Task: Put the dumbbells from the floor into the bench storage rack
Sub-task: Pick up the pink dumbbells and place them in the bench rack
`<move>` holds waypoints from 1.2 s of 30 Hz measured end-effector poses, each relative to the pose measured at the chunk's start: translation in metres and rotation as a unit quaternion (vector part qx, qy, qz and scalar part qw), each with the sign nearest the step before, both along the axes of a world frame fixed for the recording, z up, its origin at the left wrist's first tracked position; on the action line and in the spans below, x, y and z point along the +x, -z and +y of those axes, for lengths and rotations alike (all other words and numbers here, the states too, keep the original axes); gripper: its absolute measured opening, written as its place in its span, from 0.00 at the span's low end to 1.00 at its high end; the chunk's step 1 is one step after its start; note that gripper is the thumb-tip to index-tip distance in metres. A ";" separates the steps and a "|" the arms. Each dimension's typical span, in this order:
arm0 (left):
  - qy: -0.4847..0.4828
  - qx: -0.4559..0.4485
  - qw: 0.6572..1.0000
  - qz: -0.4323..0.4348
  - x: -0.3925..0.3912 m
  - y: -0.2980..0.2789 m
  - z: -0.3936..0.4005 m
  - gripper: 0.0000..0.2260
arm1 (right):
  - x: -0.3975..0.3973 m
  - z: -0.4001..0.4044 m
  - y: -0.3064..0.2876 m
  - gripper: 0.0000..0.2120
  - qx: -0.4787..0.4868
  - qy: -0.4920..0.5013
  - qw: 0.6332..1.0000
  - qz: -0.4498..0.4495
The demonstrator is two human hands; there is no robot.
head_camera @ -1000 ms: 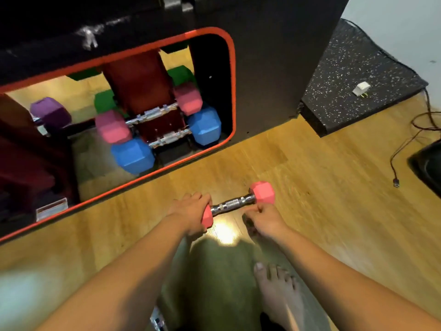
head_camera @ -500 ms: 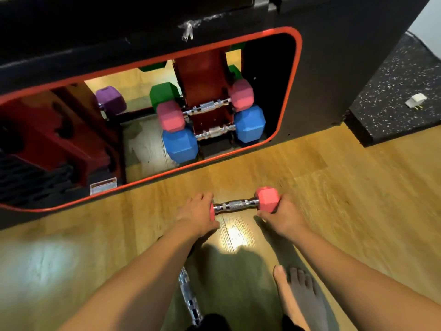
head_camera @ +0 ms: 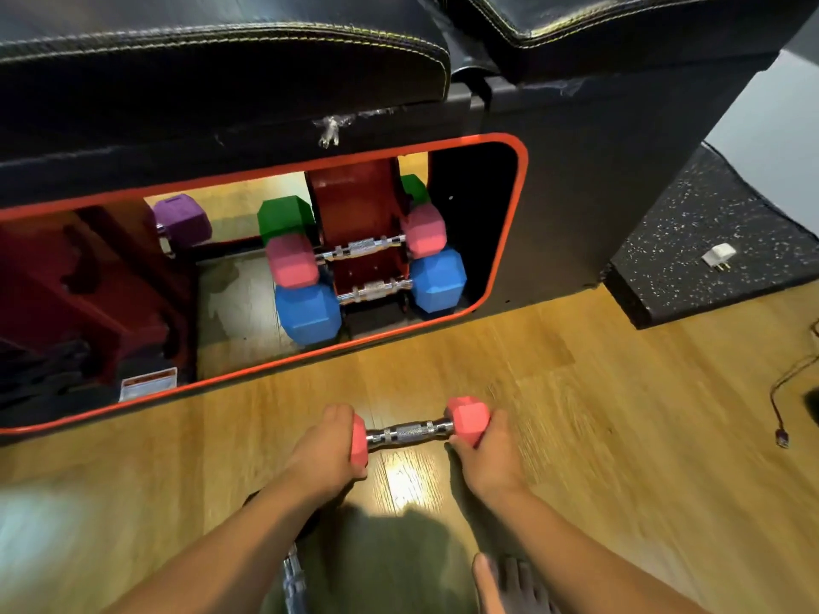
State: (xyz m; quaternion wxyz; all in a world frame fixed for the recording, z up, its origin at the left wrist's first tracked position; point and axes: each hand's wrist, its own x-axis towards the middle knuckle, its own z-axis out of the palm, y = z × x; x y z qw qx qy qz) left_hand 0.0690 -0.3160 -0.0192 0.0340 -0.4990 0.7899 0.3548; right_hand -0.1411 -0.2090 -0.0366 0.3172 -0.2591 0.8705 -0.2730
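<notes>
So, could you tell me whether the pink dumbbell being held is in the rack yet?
Out: pink dumbbell is over the floor.

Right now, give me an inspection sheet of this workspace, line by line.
Surface: wooden plank floor, glare patch between the arms.
Job's things: pink hex dumbbell with chrome handle held in front of the red-rimmed bench storage opening; a second pink dumbbell and a blue dumbbell sit on the red rack inside; green and purple heads behind.
Clutter: white plug adapter on the speckled black mat.
Hands: left hand and right hand each grip one head of the held dumbbell.
Cables: dark cable with a plug end at the right edge.
Surroundings: black padded bench cushions; bare foot.
</notes>
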 end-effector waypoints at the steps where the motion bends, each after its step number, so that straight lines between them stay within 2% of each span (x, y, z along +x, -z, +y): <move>1: 0.005 -0.015 1.000 0.000 0.000 -0.002 -0.003 0.25 | -0.001 0.001 0.000 0.20 -0.015 -0.001 1.000 0.012; 4: -0.002 -0.055 0.997 0.044 -0.002 -0.015 -0.018 0.30 | -0.014 -0.008 -0.011 0.20 -0.066 -0.011 0.996 0.054; 8: -0.042 -0.065 0.981 0.178 0.006 -0.042 -0.034 0.32 | -0.025 -0.036 -0.047 0.19 -0.160 -0.024 0.983 0.082; 14: -0.056 -0.207 0.938 0.272 0.019 -0.100 -0.064 0.33 | -0.019 -0.081 -0.108 0.24 -0.302 -0.034 0.950 0.077; 20: -0.143 -0.185 0.917 0.325 0.017 -0.146 -0.094 0.32 | -0.019 -0.128 -0.167 0.23 -0.377 -0.064 0.916 0.124; 25: -0.207 -0.187 0.898 0.340 0.003 -0.164 -0.113 0.33 | -0.025 -0.161 -0.190 0.20 -0.381 -0.082 0.909 0.147; 31: -0.245 -0.182 0.894 0.327 -0.013 -0.163 -0.118 0.32 | -0.035 -0.182 -0.189 0.17 -0.340 -0.082 0.923 0.162; 34: -0.265 -0.208 0.890 0.307 -0.022 -0.164 -0.123 0.26 | -0.038 -0.196 -0.189 0.21 -0.320 -0.074 0.935 0.132; 36: -0.307 -0.211 0.885 0.280 -0.032 -0.165 -0.129 0.20 | -0.038 -0.207 -0.191 0.27 -0.259 -0.088 0.955 0.113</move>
